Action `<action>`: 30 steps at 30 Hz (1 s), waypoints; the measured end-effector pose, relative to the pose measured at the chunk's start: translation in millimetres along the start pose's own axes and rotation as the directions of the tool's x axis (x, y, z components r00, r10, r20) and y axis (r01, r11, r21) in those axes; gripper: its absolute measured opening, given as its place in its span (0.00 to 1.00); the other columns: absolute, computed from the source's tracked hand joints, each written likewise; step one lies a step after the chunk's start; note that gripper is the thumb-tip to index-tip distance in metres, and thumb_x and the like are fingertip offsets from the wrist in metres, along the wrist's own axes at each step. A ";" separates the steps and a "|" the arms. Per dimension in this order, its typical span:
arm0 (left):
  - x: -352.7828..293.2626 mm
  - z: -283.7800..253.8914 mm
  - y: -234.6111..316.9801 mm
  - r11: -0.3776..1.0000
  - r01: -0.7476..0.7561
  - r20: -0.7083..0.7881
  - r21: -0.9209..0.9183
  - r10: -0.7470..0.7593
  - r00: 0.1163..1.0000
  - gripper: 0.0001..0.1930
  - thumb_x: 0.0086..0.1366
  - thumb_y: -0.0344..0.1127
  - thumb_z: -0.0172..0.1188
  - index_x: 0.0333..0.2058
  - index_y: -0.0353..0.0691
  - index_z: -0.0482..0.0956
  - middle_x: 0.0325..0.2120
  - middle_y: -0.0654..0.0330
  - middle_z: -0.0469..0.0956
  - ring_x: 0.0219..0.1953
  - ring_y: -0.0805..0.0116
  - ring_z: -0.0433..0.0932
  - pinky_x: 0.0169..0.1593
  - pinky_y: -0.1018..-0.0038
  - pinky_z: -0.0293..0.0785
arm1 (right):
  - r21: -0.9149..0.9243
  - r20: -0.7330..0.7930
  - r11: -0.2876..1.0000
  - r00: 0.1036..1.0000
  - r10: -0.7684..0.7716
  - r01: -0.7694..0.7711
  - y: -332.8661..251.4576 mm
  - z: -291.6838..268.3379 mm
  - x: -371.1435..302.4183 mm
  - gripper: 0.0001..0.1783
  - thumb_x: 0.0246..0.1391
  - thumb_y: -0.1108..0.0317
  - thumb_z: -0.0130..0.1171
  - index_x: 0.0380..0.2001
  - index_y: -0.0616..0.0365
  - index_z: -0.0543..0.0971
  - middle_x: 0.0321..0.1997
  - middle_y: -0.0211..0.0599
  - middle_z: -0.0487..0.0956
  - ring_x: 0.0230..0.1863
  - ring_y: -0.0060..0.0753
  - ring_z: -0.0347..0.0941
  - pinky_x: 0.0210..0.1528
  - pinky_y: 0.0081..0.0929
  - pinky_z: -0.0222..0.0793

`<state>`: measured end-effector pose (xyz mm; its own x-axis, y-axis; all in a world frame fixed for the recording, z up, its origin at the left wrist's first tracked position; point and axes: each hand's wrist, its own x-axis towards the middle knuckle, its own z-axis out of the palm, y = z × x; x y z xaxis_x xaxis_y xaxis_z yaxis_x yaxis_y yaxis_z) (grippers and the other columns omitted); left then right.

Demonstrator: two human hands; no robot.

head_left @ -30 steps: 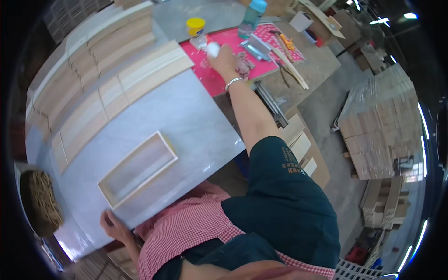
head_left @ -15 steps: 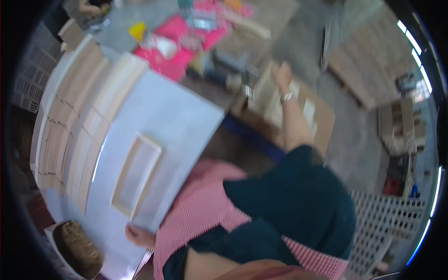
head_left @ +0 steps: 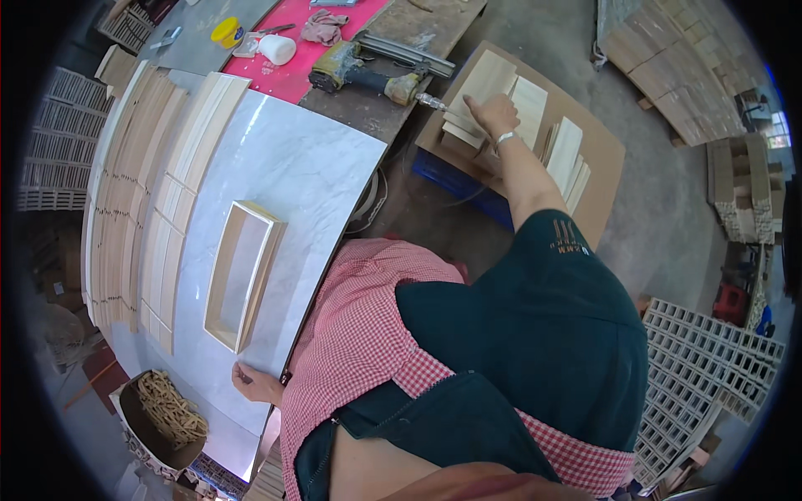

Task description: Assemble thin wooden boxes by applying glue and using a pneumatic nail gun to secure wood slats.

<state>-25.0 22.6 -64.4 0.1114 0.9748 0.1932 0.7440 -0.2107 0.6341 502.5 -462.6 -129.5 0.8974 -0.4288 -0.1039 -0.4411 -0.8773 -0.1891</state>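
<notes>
1. Reaching, your right hand (head_left: 494, 115) spreads its thumb; I cannot tell whether its fingers grip the flat wooden boards (head_left: 488, 75) beneath.
2. Your left hand (head_left: 259, 387) curls loosely, fingers parted.
3. Just beyond them, a rectangular wooden frame (head_left: 261, 282) lies on the marble-veined counter (head_left: 313, 159).

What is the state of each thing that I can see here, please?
Boards: stacked
Right hand: over the boards, grip hidden
Left hand: at the table edge, loosely curled
Wooden frame: joined, lying on the table
White bottle: lying on its side
Yellow tub: lid unclear
Power tool: lying down, unheld
Pink cloth: crumpled
Box: open, holding tan bands
</notes>
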 end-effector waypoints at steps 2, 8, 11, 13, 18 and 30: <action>1.0 -1.4 -6.0 0.999 -0.035 0.004 -0.014 0.035 0.999 0.16 0.73 0.39 0.54 0.50 0.32 0.78 0.46 0.50 0.79 0.49 0.57 0.76 0.57 0.67 0.72 | -0.014 0.199 0.999 0.980 -0.028 0.031 -15.3 10.0 32.5 0.43 0.57 0.31 0.53 0.47 0.67 0.83 0.51 0.52 0.83 0.51 0.54 0.80 0.54 0.45 0.75; 0.7 0.8 -5.1 1.000 -0.019 -0.023 0.006 0.019 1.000 0.16 0.73 0.38 0.55 0.50 0.32 0.78 0.46 0.50 0.80 0.48 0.58 0.77 0.57 0.68 0.72 | -0.175 0.233 0.984 0.972 0.017 0.024 -25.8 49.4 55.5 0.38 0.58 0.33 0.53 0.42 0.61 0.87 0.45 0.48 0.85 0.47 0.53 0.81 0.53 0.40 0.75; -4.5 -1.2 3.1 1.000 0.012 -0.026 0.006 -0.012 1.000 0.16 0.73 0.38 0.55 0.50 0.32 0.79 0.46 0.51 0.80 0.48 0.59 0.77 0.56 0.68 0.72 | 0.122 0.467 0.990 0.876 -0.121 0.072 -7.6 3.2 41.6 0.38 0.55 0.34 0.56 0.41 0.63 0.87 0.42 0.48 0.85 0.44 0.53 0.81 0.51 0.37 0.75; -5.6 0.4 10.4 1.000 0.020 -0.009 -0.007 -0.020 1.000 0.16 0.73 0.38 0.55 0.49 0.32 0.79 0.46 0.51 0.80 0.48 0.59 0.77 0.56 0.68 0.72 | 0.264 0.294 0.965 0.952 -0.087 0.006 11.3 13.4 57.9 0.38 0.52 0.35 0.60 0.38 0.67 0.86 0.39 0.50 0.85 0.42 0.51 0.80 0.49 0.36 0.75; 1.9 -3.3 15.0 0.994 0.069 0.072 -0.087 -0.063 0.995 0.16 0.73 0.40 0.56 0.50 0.34 0.80 0.45 0.52 0.80 0.47 0.61 0.77 0.55 0.68 0.73 | 0.453 -0.031 0.891 0.998 0.048 -0.029 15.9 -67.7 26.8 0.47 0.50 0.33 0.61 0.49 0.74 0.79 0.50 0.59 0.82 0.50 0.55 0.79 0.53 0.39 0.74; -8.8 -28.8 14.0 0.954 -0.243 0.169 -0.174 0.272 0.947 0.22 0.56 0.39 0.70 0.49 0.39 0.83 0.44 0.57 0.82 0.47 0.59 0.75 0.54 0.67 0.71 | 0.436 -0.063 -0.344 -0.354 -0.933 0.831 -230.1 -128.0 -253.0 0.45 0.39 0.71 0.73 0.65 0.56 0.70 0.67 0.42 0.72 0.61 0.45 0.71 0.65 0.37 0.66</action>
<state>-34.5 9.0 -35.7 0.4191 0.8785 0.2294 0.5684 -0.4509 0.6882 378.2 -179.8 65.3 0.0948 0.9569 0.2744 0.8936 0.0397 -0.4472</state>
